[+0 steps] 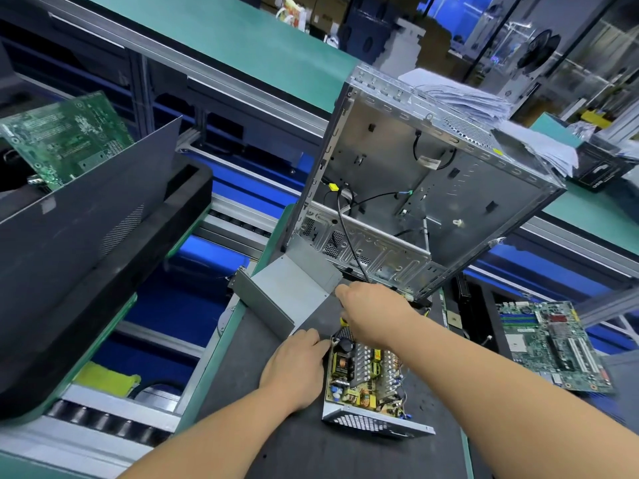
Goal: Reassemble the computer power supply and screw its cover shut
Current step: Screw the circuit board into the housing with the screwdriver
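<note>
PSU base (366, 385) is laid open on the dark mat (345, 454), PCB w/ coils, caps and heatsinks exposed, perforated end wall toward the viewer. PSU cover (294, 288), a bent grey sheet-metal shell, is seen off the base, lying on the mat just beyond and to the left of it, its near corner next to the base's far-left corner.

L hand (297, 368) is placed at the far-left edge of the base, fingers curled over the rim where cover and base meet; what exactly is gripped can't be told, fingertips are hidden. R hand (373, 312) is reached over the far end of the base, back of hand up, fingers bent down toward the cover's right edge; grip can't be told either, fingertips are out of sight.

An empty PC chassis (415, 188) is stood tilted right behind the cover, loose black cables hung inside. A motherboard (549, 344) is laid on the right, well apart from the PSU. Another green board (65, 140) is propped at upper left behind a black panel (86, 216). A paper stack (484, 112) is seen on/behind the chassis top. Green-edged conveyor (242, 36) is run across the back.
</note>
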